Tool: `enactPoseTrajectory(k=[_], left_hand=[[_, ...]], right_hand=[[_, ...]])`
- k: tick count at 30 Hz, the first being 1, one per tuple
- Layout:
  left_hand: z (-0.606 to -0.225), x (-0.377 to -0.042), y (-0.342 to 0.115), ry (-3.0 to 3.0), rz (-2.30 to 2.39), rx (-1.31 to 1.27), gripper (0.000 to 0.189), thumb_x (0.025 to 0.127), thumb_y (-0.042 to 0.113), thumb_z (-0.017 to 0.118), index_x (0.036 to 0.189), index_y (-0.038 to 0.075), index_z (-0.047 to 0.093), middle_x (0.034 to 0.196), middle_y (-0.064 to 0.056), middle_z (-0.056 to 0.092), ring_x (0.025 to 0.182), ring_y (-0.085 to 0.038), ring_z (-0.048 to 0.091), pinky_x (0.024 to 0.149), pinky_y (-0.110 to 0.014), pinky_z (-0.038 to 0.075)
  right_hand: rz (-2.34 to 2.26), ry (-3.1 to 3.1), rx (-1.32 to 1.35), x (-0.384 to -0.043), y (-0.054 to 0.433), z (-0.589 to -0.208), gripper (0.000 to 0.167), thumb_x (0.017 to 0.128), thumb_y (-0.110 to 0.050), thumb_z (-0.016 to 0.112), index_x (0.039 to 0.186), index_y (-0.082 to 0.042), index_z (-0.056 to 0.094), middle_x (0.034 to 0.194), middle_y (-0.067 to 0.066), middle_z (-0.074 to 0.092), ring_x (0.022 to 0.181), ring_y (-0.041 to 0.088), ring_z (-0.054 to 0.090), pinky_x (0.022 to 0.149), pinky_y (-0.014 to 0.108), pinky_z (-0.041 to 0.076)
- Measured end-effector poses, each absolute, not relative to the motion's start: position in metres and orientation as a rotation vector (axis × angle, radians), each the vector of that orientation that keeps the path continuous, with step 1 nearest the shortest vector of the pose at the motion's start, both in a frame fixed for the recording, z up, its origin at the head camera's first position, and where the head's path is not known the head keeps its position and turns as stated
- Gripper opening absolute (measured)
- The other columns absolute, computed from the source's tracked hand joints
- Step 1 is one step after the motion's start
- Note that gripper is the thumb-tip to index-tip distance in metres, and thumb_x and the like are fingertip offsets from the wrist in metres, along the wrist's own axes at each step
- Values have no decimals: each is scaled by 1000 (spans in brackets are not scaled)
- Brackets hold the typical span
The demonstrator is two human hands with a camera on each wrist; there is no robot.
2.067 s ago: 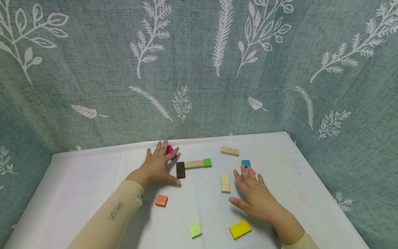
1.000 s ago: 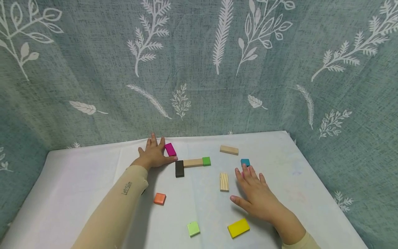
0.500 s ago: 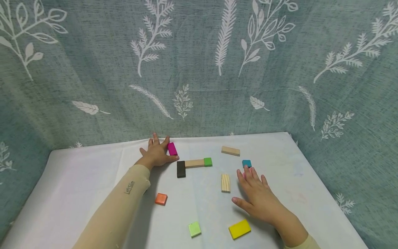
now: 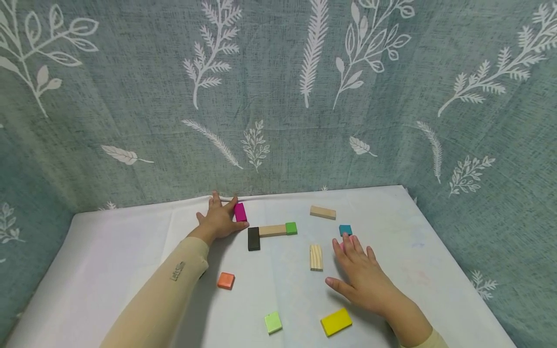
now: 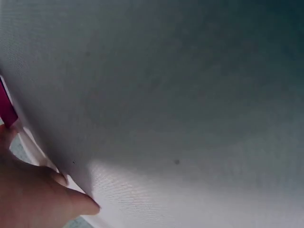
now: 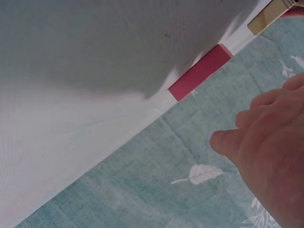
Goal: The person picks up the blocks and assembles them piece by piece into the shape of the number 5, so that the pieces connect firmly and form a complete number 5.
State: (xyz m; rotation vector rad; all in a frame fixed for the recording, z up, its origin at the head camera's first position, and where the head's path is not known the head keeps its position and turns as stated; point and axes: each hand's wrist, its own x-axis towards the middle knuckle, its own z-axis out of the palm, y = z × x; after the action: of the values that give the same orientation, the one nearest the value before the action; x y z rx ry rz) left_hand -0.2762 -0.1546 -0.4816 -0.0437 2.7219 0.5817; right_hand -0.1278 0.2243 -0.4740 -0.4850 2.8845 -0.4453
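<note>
My left hand (image 4: 219, 220) is at the back of the table, with the index finger at the far end of a magenta block (image 4: 240, 212) and the thumb at its near end, pinching it lengthwise. In the left wrist view a fingertip meets that magenta block (image 5: 6, 107). A black block (image 4: 254, 239), a plain wooden block (image 4: 272, 231) and a green block (image 4: 291, 228) form a row nearby. My right hand (image 4: 365, 280), fingers spread, covers part of a pink block (image 4: 345, 242) beside a blue block (image 4: 345, 230).
Loose blocks lie on the white cloth (image 4: 139, 251): orange (image 4: 226, 281), light green (image 4: 273, 322), yellow (image 4: 336, 322), a striped wooden one (image 4: 316, 257) and a plain wooden one (image 4: 323, 212). A leaf-patterned curtain (image 4: 278, 111) surrounds the back and sides.
My left hand has drawn back and to the left, its thumb coming in to the magenta block's near end. The block has turned straighter. The right hand has barely moved.
</note>
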Motion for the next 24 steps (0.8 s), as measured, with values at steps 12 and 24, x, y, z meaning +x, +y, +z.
enactPoseTrajectory(k=[12,24], left_hand=[[-482,-273,-161,2714,660,31,94,81,51,81,158,20,37,165,-27,-17,154,-48,-9,112,-80,-5],[-470,-242,-182,2768,918,129,91,75,38,89,153,19,46,167,-21,-18,154,-46,-9,110,-81,1]], right_hand=[[-413,2878,-480,-128,226,-473,95,93,-69,54,163,-16,18,170,15,5,157,39,4,120,70,8],[-432,2865,-474,-127,226,-473,93,94,-63,58,163,-16,17,170,14,2,158,38,2,120,70,6]])
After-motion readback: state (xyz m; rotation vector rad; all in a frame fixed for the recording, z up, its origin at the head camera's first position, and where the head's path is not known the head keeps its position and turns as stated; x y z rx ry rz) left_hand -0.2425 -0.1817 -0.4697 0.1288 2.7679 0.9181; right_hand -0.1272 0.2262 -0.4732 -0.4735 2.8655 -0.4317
